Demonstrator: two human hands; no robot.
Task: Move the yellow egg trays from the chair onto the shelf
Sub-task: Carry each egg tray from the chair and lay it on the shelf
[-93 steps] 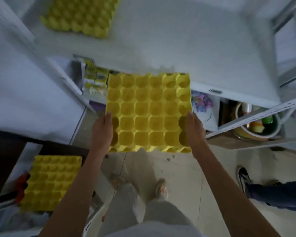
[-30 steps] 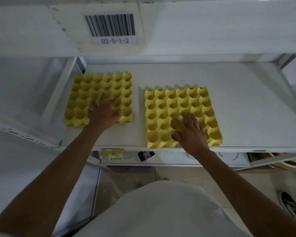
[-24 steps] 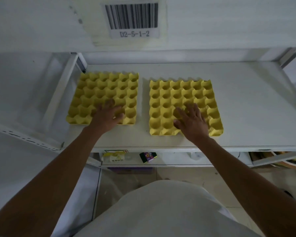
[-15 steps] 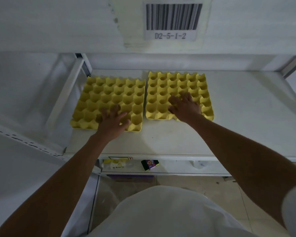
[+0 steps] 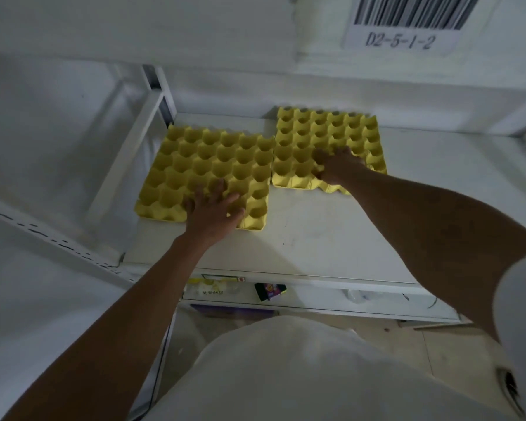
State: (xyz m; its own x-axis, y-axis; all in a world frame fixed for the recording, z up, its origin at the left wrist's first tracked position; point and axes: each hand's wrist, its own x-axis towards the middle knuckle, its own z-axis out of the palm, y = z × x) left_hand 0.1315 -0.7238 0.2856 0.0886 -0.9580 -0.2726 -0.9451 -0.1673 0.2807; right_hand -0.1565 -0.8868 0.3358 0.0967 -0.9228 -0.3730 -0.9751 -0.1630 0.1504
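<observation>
Fingers (image 5: 217,192) of the left hand (image 5: 213,212) lie spread and nearly straight on the near cups of the left egg tray (image 5: 205,171), pressing on it without curling round any edge. Fingers of the right hand (image 5: 336,167) are bent down into the cups of the right egg tray (image 5: 328,144); whether they hook the cup walls or only press cannot be told from this view.

Change since half a second ago: the right egg tray has slid toward 12 o'clock, deeper onto the shelf (image 5: 316,238), and its left edge now touches the right edge of the left egg tray. Three seconds ago a tray was carried in the air by both hands; now both trays lie flat on the shelf surface, at 11 and 1 o'clock from the person's body.

Alignment: the right egg tray sits further back than the left, so the near edges are stepped, not flush.

Task status, as a judgement: this placement is nearly complete and only squaring remains. The chair is out of view, so the remaining count cannot be confirmed. A barcode label (image 5: 407,22) marks the beam above.
</observation>
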